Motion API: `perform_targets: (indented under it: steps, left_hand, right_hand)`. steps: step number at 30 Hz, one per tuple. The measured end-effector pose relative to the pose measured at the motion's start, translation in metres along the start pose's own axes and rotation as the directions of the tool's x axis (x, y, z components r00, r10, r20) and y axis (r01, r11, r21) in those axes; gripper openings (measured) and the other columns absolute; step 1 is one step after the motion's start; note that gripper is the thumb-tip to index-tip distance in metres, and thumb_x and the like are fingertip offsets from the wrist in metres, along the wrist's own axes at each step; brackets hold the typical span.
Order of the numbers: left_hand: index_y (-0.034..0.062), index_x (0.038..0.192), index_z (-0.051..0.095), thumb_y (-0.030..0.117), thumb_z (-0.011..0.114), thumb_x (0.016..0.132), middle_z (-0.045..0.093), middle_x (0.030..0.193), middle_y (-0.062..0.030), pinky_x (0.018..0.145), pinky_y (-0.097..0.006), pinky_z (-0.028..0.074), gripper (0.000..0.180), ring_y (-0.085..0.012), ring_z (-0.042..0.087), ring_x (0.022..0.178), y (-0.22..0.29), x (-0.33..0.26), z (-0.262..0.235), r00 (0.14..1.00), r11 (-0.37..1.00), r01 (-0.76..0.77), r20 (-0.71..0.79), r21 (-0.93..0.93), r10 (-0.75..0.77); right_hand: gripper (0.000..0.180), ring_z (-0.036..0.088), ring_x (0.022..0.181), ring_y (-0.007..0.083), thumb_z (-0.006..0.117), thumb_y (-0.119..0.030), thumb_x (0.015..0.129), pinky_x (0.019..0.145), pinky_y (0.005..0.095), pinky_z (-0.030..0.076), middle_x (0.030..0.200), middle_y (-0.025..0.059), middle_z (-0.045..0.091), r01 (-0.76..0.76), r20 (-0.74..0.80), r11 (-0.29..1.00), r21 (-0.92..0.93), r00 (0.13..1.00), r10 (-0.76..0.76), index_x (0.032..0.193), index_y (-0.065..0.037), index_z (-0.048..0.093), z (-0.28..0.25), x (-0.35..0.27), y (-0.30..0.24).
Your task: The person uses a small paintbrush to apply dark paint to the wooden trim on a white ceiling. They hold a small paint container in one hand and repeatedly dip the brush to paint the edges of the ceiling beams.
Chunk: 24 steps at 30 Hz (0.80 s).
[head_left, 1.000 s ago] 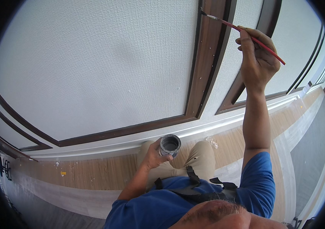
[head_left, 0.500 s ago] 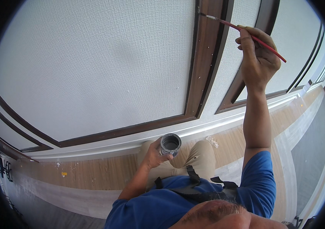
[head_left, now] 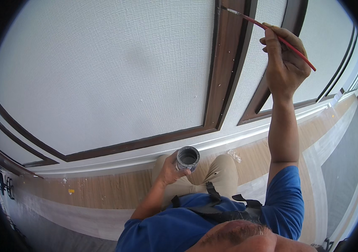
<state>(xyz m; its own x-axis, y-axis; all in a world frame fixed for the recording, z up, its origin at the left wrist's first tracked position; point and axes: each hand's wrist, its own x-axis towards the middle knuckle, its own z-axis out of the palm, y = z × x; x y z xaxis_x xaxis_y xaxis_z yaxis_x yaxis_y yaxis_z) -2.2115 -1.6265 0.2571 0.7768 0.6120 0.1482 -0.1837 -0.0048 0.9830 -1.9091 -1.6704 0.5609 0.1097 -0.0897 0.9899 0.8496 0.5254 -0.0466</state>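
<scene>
My right hand (head_left: 286,56) is raised to the wall, fingers closed round a slim paintbrush (head_left: 286,43) with a red handle. The brush's dark tip reaches the inner edge of the brown wooden moulding (head_left: 221,80), near the top of the view; whether it touches cannot be told. Low in front of my lap, my left hand (head_left: 170,170) grips a small round paint can (head_left: 188,158) by its side. The can is open at the top, its rim is smeared dark, and something greyish shows inside.
A white textured wall panel (head_left: 116,75) fills the left, framed by the moulding, which carries several small pale spots. A second brown frame (head_left: 256,105) stands to the right. Below runs a white baseboard (head_left: 225,143). Crumpled clear plastic (head_left: 234,156) lies on the wood-look floor (head_left: 111,185).
The brush tip has moved slightly up along the moulding, and my right hand has tilted a little with it. My left hand and the can have stayed in place.
</scene>
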Motion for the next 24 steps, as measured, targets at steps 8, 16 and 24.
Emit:
perform_targets:
  steps: [8,16,24]
  left_hand:
    - [-0.0019,0.132,0.056,0.049,0.093,0.066,0.065,0.123,-0.0101,0.105,-0.035,0.042,0.091,-0.0188,0.058,0.117,-0.002,-0.001,-0.001,1.000,1.000,-0.004,-0.019,0.016,0.005]
    - [-0.0024,0.135,0.053,0.045,0.094,0.065,0.064,0.125,-0.0098,0.107,-0.035,0.042,0.093,-0.0187,0.057,0.119,-0.008,-0.003,-0.003,1.000,0.999,0.008,-0.028,-0.041,-0.009]
    - [-0.0026,0.137,0.051,0.040,0.095,0.065,0.063,0.126,-0.0101,0.106,-0.034,0.042,0.094,-0.0190,0.057,0.119,-0.009,-0.004,-0.005,1.000,0.999,0.022,-0.012,-0.029,-0.022]
  right_hand:
    - [0.011,0.071,0.079,0.0115,0.076,-0.006,0.088,0.065,0.0218,0.053,0.090,0.0069,0.075,0.126,0.023,0.992,-0.025,0.992,-0.125,0.099,-0.004,0.075,0.006,0.001,0.002]
    - [0.013,0.071,0.079,0.0122,0.076,-0.003,0.087,0.065,0.0218,0.054,0.091,0.0082,0.075,0.206,0.029,0.977,-0.063,0.978,-0.204,0.100,-0.003,0.074,0.009,0.002,0.002]
    - [0.013,0.071,0.080,0.0119,0.075,0.000,0.087,0.064,0.0217,0.053,0.091,0.0085,0.075,0.204,0.023,0.977,-0.055,0.979,-0.203,0.100,-0.002,0.074,0.011,0.002,-0.002]
